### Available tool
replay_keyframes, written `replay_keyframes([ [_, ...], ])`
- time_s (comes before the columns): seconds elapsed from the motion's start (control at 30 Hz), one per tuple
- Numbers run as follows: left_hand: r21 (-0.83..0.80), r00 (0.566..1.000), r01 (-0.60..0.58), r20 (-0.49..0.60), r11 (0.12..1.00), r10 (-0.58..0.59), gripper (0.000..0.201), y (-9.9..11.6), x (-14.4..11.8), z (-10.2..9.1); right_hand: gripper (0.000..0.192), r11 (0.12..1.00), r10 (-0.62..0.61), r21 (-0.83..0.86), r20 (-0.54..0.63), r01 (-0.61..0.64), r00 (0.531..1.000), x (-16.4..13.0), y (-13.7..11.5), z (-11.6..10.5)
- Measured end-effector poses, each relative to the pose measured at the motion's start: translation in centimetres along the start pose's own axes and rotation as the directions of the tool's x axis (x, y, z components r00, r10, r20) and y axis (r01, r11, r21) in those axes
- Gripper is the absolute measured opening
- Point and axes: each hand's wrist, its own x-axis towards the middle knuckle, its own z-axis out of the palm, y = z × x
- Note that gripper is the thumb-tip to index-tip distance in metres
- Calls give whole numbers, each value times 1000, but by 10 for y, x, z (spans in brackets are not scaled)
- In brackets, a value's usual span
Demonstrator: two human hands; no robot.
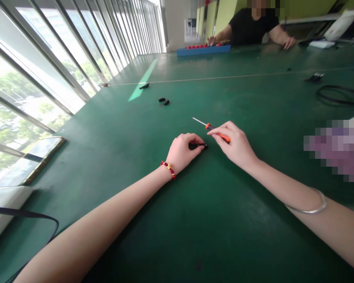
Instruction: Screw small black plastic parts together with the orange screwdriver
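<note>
Two hands are close together over the middle of the smooth green worktop (177, 236). The left hand (183, 151) has its grip pinched on a small black part (205, 146), thumb and fingers curved into a ring. The right hand (234, 143) has its grip closed round a screwdriver (225, 138): rounded orange-and-black handle, slim metal shaft slanting toward the far left corner, its tip apart from the part. A bracelet (168, 169) of red and gold beads circles the left wrist; a thin silvery bangle (314, 210) circles the right forearm.

Two blocky black bits (166, 102) lie between the hands and the far left corner; a longer black piece (144, 86) lies nearer that corner. Toward the right edge is a looped, rubbery-looking cable (333, 101). A glossy, gold-rimmed panel (47, 157) sits by the left edge. At the far edge, a person in black (249, 27) sits behind a long blue tray (203, 51) with red knobs (197, 46).
</note>
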Motion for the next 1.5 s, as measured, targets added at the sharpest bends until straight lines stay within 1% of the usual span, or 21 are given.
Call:
replay_keyframes([
  [0.07,-25,1000,3,-7,1000,-3,7,0,0,0,21,999,-35,31,71,32,997,1,-2,2],
  [0.13,-50,1000,12,-12,999,-13,7,0,0,-1,19,998,-47,50,109,42,993,1,-3,3],
  [0.23,-77,1000,19,-8,997,-19,8,0,1,-1,20,998,-36,46,135,30,990,2,0,3],
  [0.4,-108,999,37,-9,993,-38,6,1,2,-1,11,998,-44,42,168,38,985,4,4,4],
  [0.67,-135,998,56,-17,989,-59,7,-1,3,-1,10,998,-53,28,174,49,983,4,3,4],
  [0.8,-144,995,61,-66,988,-71,7,-1,3,-1,11,998,-57,19,170,54,984,4,3,5],
  [0.93,-92,993,40,-110,995,-51,6,1,2,-2,12,999,-29,-17,149,32,988,4,2,6],
  [1.13,-12,996,-13,-83,1000,12,2,5,1,-2,13,999,3,-48,171,5,985,7,0,6],
  [1.2,-8,997,-12,-75,1000,12,3,5,0,-1,18,999,15,-45,177,-7,984,7,-1,5],
  [1.33,-19,998,-1,-60,1000,0,3,1,1,0,31,999,-47,15,158,45,986,5,-1,4],
  [1.4,-24,998,-2,-58,1000,1,4,0,1,0,31,997,-77,38,149,72,986,4,-1,4],
  [1.5,-29,998,-6,-60,1000,4,4,0,1,0,23,994,-101,44,135,96,986,3,-1,3],
])
